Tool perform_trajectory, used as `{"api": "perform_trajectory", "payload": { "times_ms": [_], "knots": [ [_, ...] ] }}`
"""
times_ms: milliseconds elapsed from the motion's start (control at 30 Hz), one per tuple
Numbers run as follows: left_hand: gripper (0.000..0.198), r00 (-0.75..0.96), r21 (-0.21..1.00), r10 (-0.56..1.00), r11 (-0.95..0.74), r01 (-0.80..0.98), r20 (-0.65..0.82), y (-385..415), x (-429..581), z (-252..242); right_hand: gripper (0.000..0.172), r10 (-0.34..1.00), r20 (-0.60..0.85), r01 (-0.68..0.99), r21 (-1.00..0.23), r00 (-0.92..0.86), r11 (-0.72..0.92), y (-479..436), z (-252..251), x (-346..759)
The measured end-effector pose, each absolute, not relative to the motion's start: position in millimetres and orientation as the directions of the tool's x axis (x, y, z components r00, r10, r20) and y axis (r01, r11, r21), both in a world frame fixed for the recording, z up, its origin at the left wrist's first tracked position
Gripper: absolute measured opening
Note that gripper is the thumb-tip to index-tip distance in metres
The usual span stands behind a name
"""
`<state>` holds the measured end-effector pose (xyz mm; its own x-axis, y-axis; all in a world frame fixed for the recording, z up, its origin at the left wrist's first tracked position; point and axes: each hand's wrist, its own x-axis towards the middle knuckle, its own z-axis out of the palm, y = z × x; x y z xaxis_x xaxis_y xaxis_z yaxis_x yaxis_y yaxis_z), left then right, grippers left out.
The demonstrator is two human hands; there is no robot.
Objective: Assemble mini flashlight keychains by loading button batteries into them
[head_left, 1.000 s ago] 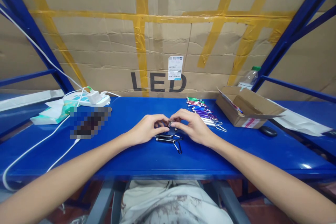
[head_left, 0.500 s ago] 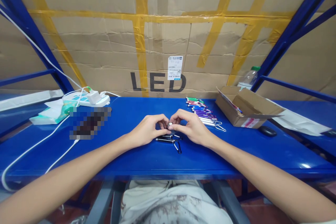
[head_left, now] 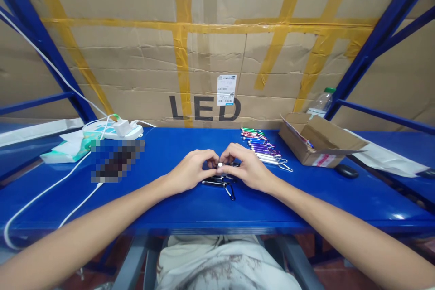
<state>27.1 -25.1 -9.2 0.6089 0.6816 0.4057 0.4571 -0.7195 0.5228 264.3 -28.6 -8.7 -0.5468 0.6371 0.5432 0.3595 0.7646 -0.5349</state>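
Note:
My left hand [head_left: 196,168] and my right hand [head_left: 245,166] meet above the middle of the blue table [head_left: 163,208], thumbs and fingertips pinched together. Between them is a small black tube with a carabiner clip, its pale round end [head_left: 220,164] showing; the fingers cover most of it. Just below the fingertips lie other black tubes with carabiner clips [head_left: 214,183], partly under the hands. Beyond my right hand, a row of similar slim tubes with clips [head_left: 260,142] lies in green, red, blue, purple and silver.
An open cardboard box [head_left: 306,156] stands at the right, beside a black computer mouse [head_left: 346,171] and a clear bottle [head_left: 321,103]. On the left are a tissue pack [head_left: 64,152], a white power strip [head_left: 131,133], a blurred-out dark object [head_left: 117,161] and a white cable [head_left: 37,198].
The pale end of the tube has turned a little and shows more plainly between the fingers. Both hands stay nearly in place; the view has tilted slightly.

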Motion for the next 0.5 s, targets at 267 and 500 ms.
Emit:
{"api": "perform_trajectory", "payload": {
  "times_ms": [267, 500],
  "knots": [
    [0.008, 0.616, 0.422, 0.653, -0.757, 0.499, 0.441, -22.3, 21.5, -6.9, 0.028, 0.597, 0.566, 0.404, -0.44, -0.568, 0.802, -31.4, -4.1, 266.3],
    [0.006, 0.622, 0.383, 0.639, -0.769, 0.512, 0.452, -20.6, 19.8, -5.8, 0.015, 0.592, 0.562, 0.529, -0.295, -0.577, 0.796, -29.4, 0.2, 272.9]
  ]
}}
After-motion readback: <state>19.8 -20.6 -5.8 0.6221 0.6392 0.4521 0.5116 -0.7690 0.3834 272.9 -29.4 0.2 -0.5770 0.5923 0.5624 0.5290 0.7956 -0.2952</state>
